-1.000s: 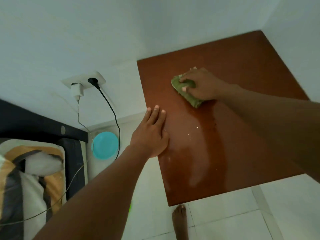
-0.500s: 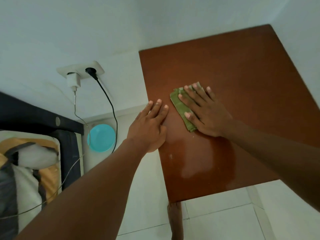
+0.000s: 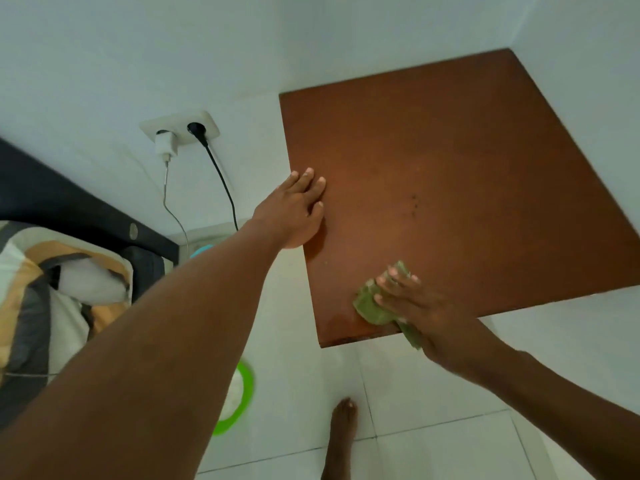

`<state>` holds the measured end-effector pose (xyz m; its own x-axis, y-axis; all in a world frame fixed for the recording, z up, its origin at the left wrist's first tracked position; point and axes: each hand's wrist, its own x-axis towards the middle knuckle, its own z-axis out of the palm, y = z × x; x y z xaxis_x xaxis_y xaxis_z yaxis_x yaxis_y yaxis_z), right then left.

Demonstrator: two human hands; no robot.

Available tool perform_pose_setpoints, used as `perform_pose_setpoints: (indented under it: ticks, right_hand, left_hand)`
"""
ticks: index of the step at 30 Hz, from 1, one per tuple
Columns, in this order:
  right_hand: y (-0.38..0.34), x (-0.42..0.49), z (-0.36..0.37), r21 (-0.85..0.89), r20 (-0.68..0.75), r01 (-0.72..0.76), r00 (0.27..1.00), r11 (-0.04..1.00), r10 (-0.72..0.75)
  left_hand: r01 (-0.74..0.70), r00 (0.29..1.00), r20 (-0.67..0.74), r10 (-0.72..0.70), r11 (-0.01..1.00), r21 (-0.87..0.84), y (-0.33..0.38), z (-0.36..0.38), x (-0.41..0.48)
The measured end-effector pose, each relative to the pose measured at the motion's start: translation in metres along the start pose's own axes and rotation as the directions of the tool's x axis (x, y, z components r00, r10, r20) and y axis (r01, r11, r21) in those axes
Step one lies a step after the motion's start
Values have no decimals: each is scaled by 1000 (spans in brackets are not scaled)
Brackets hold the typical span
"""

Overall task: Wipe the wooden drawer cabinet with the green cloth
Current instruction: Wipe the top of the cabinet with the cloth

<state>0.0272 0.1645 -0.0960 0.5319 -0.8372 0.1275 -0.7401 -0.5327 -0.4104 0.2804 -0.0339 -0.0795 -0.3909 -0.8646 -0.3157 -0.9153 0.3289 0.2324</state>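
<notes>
The wooden drawer cabinet (image 3: pixel 450 188) shows only its reddish-brown top, seen from above in the room's corner. My left hand (image 3: pixel 294 213) lies flat on the top's left edge, fingers together and empty. My right hand (image 3: pixel 422 310) presses the green cloth (image 3: pixel 370 306) onto the top near its front edge. The cloth's lower end hangs past that edge under my palm. Most of the cloth is hidden beneath my fingers.
A wall socket (image 3: pixel 180 129) with a white charger and a black plug sits left of the cabinet, cables hanging down. A bed with a striped pillow (image 3: pixel 52 289) fills the left. A green-rimmed dish (image 3: pixel 239 393) and my bare foot (image 3: pixel 343 434) are on the white tiled floor.
My right hand has dragged the green cloth from the middle of the top toward the front edge. My left hand stays planted on the left edge. The camera view has shifted.
</notes>
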Motion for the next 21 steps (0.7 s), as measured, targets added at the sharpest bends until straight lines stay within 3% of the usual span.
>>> perform_pose_setpoints:
  ticks: [3,6,9,12,18,21]
  right_hand:
    - [-21,-20,-22,-43,55,-17,998,999,19]
    - [-21,-5,-52,172,50,-121,992,978,114]
    - [-2,48,-83,233,-111,-226,960,946,257]
    - [20,119,-93,210,-225,-264,924,941,309]
    - [82,250,-61,100,-124,-365,918,926,375]
    - [99,296,-46,40,19,-411,912,911,410]
  left_hand:
    - [2,1000,6,-2,1000,-1,1,5,-4]
    - [-18,1000,2,18,1000,5,1,8,-6]
    - [-73,997,-15,74,997,28,-5,6,-5]
    - [-186,982,-5,188,976,112,-17,2,-5]
    - [-318,945,-1,327,919,232,-63,-15,20]
    - [-348,935,16,354,910,224,-80,-21,36]
